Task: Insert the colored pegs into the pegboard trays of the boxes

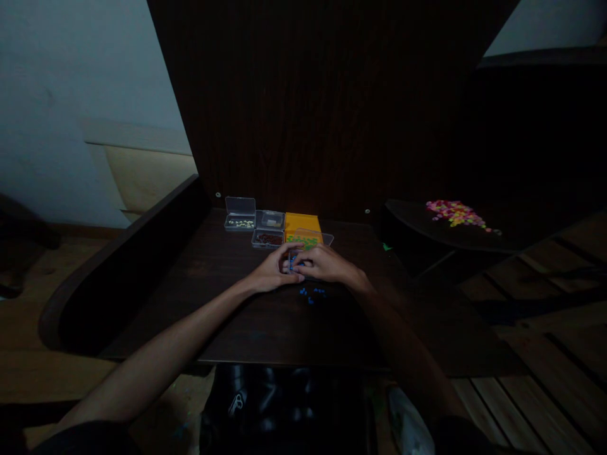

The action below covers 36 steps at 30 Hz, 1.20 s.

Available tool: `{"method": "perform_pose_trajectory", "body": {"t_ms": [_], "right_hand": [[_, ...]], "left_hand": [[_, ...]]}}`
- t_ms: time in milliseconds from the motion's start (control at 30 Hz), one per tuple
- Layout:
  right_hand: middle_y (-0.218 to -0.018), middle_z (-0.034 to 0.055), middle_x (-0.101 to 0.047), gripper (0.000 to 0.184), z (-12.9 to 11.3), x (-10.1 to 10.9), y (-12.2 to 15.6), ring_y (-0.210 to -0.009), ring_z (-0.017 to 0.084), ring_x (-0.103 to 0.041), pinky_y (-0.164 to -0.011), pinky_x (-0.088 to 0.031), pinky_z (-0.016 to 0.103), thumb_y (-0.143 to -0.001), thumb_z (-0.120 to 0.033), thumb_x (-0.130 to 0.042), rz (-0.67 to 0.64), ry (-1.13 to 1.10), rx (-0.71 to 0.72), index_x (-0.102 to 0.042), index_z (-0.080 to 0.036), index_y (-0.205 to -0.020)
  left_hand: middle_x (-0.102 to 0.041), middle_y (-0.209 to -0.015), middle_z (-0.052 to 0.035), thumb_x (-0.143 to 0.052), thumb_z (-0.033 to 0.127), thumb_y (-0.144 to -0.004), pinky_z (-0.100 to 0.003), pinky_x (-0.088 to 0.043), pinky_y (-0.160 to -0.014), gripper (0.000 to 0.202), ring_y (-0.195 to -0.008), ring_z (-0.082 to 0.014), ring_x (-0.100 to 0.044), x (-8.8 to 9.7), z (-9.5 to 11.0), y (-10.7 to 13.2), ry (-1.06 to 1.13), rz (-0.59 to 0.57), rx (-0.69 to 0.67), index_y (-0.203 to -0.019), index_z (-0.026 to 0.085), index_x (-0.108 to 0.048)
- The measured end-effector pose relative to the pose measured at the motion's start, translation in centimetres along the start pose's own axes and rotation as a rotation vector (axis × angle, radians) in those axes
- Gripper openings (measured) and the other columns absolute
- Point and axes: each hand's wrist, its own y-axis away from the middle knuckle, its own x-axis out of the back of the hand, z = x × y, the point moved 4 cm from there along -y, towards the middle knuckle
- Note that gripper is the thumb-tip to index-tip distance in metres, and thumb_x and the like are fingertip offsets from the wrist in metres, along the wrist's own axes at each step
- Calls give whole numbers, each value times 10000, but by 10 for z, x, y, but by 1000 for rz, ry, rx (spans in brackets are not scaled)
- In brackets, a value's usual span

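Note:
My left hand (275, 270) curls around a small clear box with blue beads (296, 260) in it, its fingers closed on the box's side. Over the same box, my right hand (325, 263) has its fingertips pinched at the opening; whether a bead is between them is too small to make out. Loose blue beads (310, 294) lie on the dark wooden table just in front of the hands. Right behind the hands, green beads (303, 241) show in a clear box with its lid raised, partly covered by my fingers.
A yellow box (302, 222) stands behind the green beads. Left of it are clear boxes, one with pale beads (241, 224), another with dark red beads (269, 239). Multicoloured beads (458, 213) are heaped on a dark curved ledge at right. A raised wooden side (128, 265) borders the left.

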Motion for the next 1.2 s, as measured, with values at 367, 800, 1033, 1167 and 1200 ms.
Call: {"method": "perform_pose_trajectory", "body": {"t_ms": [367,800,1033,1167,1200], "right_hand": [[-667,4,-642,226,1,6,3,-574,98,-485,-584,-323,219,-800,-134,-602,69,-12,-18,-757,-162,-962],[-492,-56,-486,170,-16,-7,11,-474,74,-433,-526,-347,189,-773,-178,-621,-146,-181,16,-758,-147,-870],[-716,20,-676,199,-6,-19,8,-704,142,-592,-634,-367,224,-791,-161,-626,-131,169,-92,-754,-209,-936],[-783,38,-706,183,-1,-25,6,-722,151,-610,-636,-368,231,-823,-191,-609,-145,205,-120,-749,-209,-939],[-807,44,-711,179,0,-26,6,-734,155,-612,-639,-368,233,-826,-191,-604,-145,211,-123,-747,-206,-932]], "left_hand": [[-584,-1271,-130,-794,135,-650,-413,-526,-925,751,-989,-207,-674,2,3,0,23,15,7,-1302,197,-428],[-519,-1321,-131,-829,236,-607,-423,-518,-946,771,-1077,-247,-629,28,-2,-8,-82,183,-56,-1278,200,-450],[-537,-1305,-128,-823,312,-630,-426,-517,-936,763,-1114,-260,-601,41,1,-11,-161,294,-142,-1279,200,-438],[-534,-1309,-131,-826,320,-624,-430,-521,-926,768,-1089,-257,-611,41,4,-10,-175,301,-139,-1276,201,-437],[-530,-1313,-134,-826,317,-624,-431,-522,-923,768,-1079,-255,-615,41,4,-10,-173,302,-133,-1276,201,-438]]}}
